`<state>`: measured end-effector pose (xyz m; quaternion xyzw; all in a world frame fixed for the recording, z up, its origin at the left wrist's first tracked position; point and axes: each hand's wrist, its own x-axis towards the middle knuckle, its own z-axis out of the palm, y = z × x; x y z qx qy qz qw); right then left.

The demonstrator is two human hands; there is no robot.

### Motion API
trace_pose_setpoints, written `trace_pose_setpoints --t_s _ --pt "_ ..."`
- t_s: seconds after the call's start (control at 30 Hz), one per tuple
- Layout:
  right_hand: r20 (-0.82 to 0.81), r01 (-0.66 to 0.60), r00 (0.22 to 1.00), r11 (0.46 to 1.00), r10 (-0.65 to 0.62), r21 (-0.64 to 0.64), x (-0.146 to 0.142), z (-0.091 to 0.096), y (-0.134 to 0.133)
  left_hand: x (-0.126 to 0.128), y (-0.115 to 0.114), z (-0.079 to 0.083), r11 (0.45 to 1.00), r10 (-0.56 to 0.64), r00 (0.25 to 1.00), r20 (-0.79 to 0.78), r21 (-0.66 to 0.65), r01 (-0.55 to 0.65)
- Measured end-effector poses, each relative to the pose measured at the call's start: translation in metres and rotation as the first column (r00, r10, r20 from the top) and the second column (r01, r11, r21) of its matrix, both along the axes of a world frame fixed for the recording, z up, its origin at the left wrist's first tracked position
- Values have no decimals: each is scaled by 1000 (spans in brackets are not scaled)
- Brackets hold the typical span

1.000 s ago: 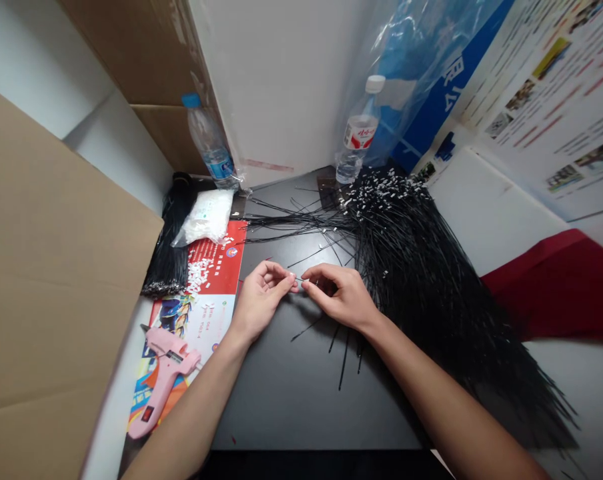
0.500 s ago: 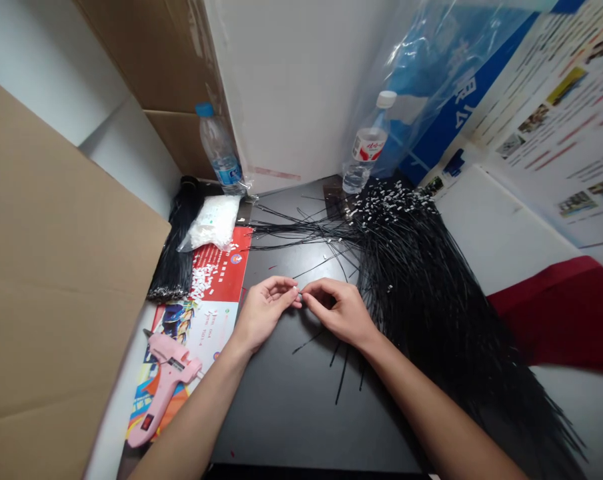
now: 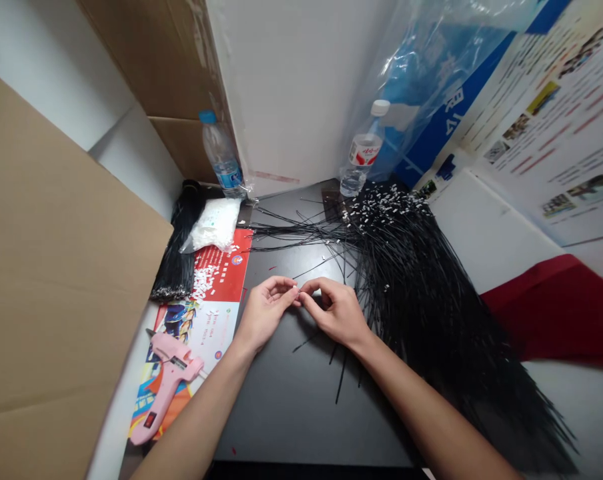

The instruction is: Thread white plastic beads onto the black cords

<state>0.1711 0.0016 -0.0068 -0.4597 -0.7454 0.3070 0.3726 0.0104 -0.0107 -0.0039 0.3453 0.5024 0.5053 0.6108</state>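
While the left hand (image 3: 265, 312) and right hand (image 3: 335, 313) pinch something too small to identify, a sheaf of black cable ties (image 3: 421, 287) slants diagonally beside the right.

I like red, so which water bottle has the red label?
The water bottle with the white cap: its label is red and white. The other bottle has a blue cap and a blue label.

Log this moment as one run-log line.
left hand: fingertips meet right hand's | right hand: pinching something thin, detail unclear | beside: black cable ties | surface: black tabletop
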Motion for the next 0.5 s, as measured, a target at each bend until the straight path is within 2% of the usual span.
trace_pose_setpoints --t_s 0.2,0.5 --pt "-65 -6 998 991 -3 -134 2 6 -1 -5 -1 3 995 -72 997 4 -69 72" --pt "-70 28 997 983 -41 -179 3 6 1 -5 -1 2 988 -99 995 -14 -119 97"
